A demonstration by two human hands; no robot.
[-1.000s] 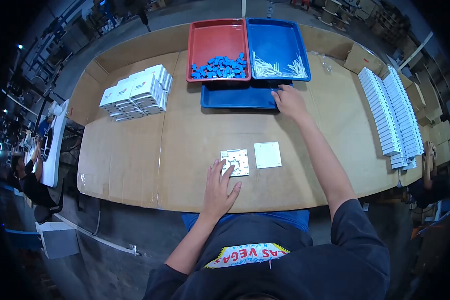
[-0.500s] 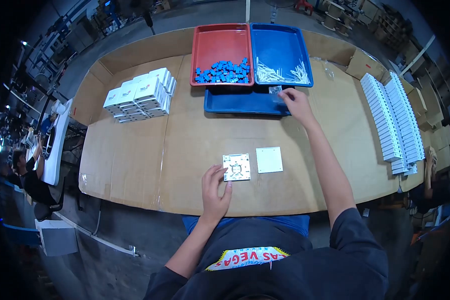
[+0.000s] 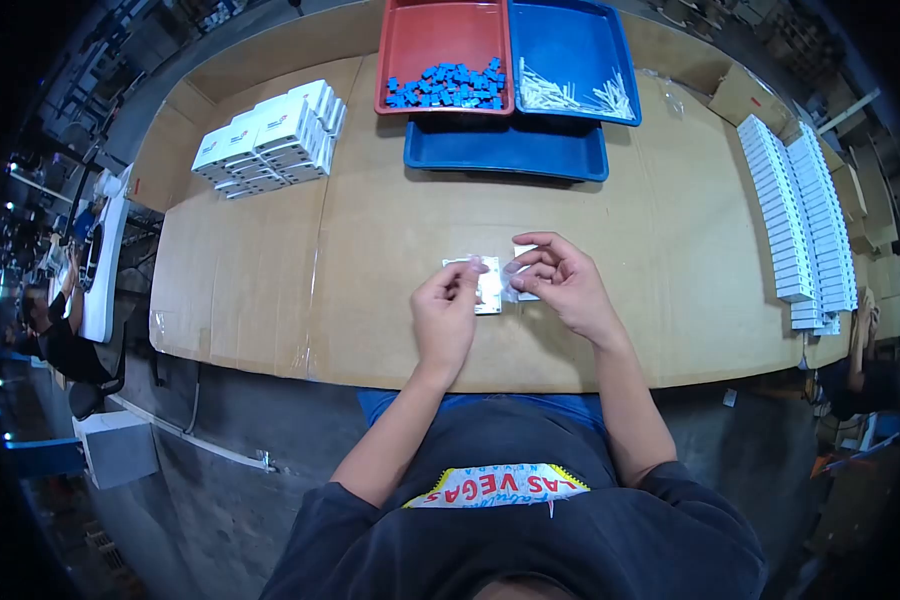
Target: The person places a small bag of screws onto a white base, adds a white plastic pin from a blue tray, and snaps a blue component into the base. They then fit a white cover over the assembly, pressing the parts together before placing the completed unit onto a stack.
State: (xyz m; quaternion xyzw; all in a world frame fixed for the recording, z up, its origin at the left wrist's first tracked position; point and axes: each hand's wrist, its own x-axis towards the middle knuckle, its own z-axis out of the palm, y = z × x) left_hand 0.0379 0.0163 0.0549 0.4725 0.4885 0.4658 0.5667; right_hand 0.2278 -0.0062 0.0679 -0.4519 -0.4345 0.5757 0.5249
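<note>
My right hand pinches a small clear plastic bag between thumb and fingers, just above the cardboard tabletop. Facing it is my left hand, thumb and fingertips drawn together; whatever is between them is blurred. Under and between the hands lies a white square frame, largely covered by the left fingers. A flat white square plate sits to its right, mostly hidden behind my right hand.
Beyond the hands stand a red tray of blue pieces, a blue tray of white sticks and a lower blue tray. White boxes are stacked left, rows of white units right. A person sits far left.
My right hand has come back from the lower blue tray with the small bag to the white parts. The left hand has lifted from beside the frame and closed its fingertips. The view has tilted down.
</note>
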